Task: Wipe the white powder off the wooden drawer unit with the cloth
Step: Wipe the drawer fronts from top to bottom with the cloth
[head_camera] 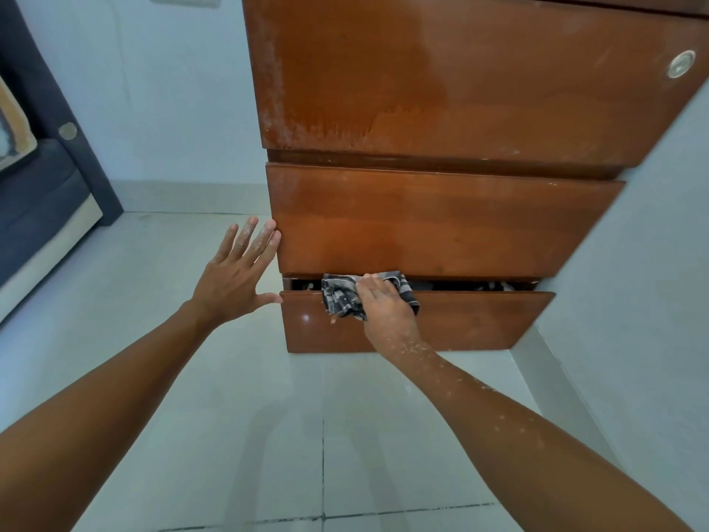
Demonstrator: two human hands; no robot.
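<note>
A glossy brown wooden drawer unit (pixel 441 220) with three drawer fronts stands against the wall. White powder (pixel 276 109) streaks the left side and lower part of the top drawer front. The bottom drawer is slightly pulled out, showing a dark gap. My right hand (pixel 383 305) presses a grey-and-black patterned cloth (pixel 341 297) on the top edge of the bottom drawer. My left hand (pixel 238 270) is spread flat, fingertips touching the left edge of the middle drawer, thumb near the bottom drawer's corner. Powder dusts my left fingers and right forearm.
Pale tiled floor (pixel 230 435) lies below me. A white wall (pixel 172 90) runs behind and another to the right of the unit. A dark blue sofa (pixel 42 193) stands at the far left. A round metal lock (pixel 681 64) sits on the top drawer.
</note>
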